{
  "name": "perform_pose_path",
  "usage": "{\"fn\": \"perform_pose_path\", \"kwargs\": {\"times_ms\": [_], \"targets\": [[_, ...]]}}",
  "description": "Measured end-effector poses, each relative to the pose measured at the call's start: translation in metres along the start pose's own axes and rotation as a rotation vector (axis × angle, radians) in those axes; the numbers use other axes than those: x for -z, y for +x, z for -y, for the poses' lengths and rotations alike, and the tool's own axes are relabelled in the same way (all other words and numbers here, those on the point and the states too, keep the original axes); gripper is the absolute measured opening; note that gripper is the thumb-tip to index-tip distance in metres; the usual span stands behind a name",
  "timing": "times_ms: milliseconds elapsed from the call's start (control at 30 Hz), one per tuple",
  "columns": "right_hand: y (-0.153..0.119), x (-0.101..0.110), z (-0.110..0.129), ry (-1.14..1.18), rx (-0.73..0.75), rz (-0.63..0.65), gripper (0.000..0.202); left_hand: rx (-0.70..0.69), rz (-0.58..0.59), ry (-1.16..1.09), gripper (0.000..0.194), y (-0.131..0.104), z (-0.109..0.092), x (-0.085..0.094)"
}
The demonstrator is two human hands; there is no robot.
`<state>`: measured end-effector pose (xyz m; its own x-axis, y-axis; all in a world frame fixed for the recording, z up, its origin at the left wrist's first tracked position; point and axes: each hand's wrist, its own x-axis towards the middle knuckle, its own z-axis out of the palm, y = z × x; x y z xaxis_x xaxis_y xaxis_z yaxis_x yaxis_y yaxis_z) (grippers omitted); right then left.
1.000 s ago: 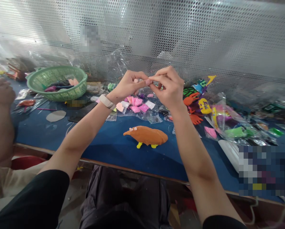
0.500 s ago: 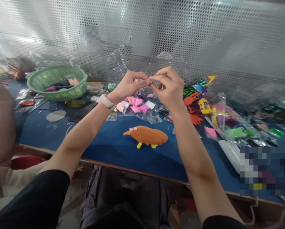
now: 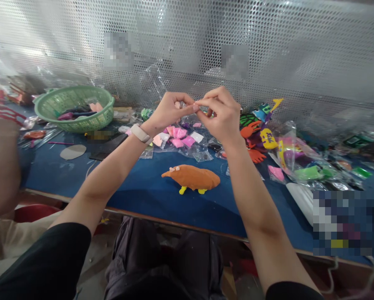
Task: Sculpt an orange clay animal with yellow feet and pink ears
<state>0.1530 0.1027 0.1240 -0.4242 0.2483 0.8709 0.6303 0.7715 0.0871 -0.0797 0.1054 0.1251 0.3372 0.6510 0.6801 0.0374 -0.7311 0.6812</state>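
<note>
A perforated metal screen (image 3: 299, 62) runs across the back, behind a blue-topped table (image 3: 136, 187) that fills the middle of the view.

On the table's left stands a green plastic basket (image 3: 49, 109) with a few coloured items inside. To the right lies a loose heap of clear plastic bags (image 3: 302, 166) holding bright pieces, with orange, yellow and blue foam cut-outs (image 3: 262, 133) just beside it. Small sachets of pink and white clay (image 3: 180, 139) are spread near the centre, below the raised hands.

In front of the sachets, nearer the table's front edge, lies an orange clay animal (image 3: 193, 177) with small yellow feet and a pale bit on its head end. It is well apart from both hands, which are lifted above it.

The left hand (image 3: 169, 110), with a pale wristband, and the right hand (image 3: 222, 112) meet fingertip to fingertip. Both are closed in a pinch around a tiny pink clay bit (image 3: 195, 106), which sits between the thumbs and forefingers and is largely hidden by them.

At the far left edge another person's arm (image 3: 1, 166) shows, blurred.

No writing can be read; the labels on the screen and at lower right are blurred out.
</note>
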Motion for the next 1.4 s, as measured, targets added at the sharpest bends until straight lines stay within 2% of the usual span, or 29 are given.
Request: {"fn": "perform_pose_path", "kwargs": {"times_ms": [533,733,900,1133,1300,1400], "targets": [[0.001,0.003,0.004,-0.008,-0.005,0.019,0.02,-0.021,0.062,0.041,0.047,-0.002,-0.008,0.005],[0.001,0.003,0.005,-0.031,-0.012,0.061,0.02,-0.065,0.027,0.067,0.055,0.0,-0.012,0.001],[0.0,0.002,0.005,-0.036,-0.013,0.045,0.023,0.001,0.11,0.012,0.059,-0.001,-0.01,0.001],[0.0,0.003,0.009,-0.006,-0.036,0.027,0.025,-0.024,0.15,0.028,0.058,-0.003,-0.02,0.004],[-0.001,0.001,0.006,-0.004,-0.041,0.03,0.025,-0.044,0.086,0.028,0.059,0.0,-0.009,0.002],[-0.002,0.0,0.004,0.011,-0.025,0.031,0.023,-0.041,0.086,0.019,0.06,0.001,-0.006,0.003]]}}
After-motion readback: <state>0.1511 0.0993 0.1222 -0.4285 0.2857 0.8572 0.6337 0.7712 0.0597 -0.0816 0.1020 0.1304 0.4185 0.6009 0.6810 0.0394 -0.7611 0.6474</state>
